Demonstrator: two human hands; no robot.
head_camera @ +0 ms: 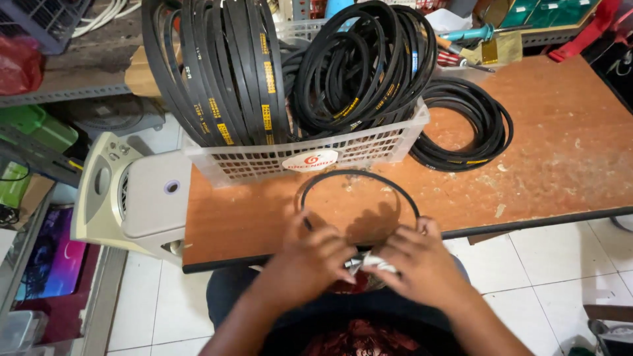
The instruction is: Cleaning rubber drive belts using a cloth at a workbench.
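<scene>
A thin black rubber belt (359, 175) forms a loop over the near edge of the wooden table (560, 145). My left hand (306, 254) and my right hand (422, 257) meet at the near side of the loop, just off the table's edge. Between their fingertips sits a small white and silver piece (370, 263), gripped together with the belt. The near part of the belt is hidden under my fingers.
A white plastic basket (310, 157) packed with black belts stands behind the loop. A coil of black belts (471, 125) lies to its right. A beige machine (128, 198) stands left of the table. Tools and clutter line the far edge. White floor tiles lie below.
</scene>
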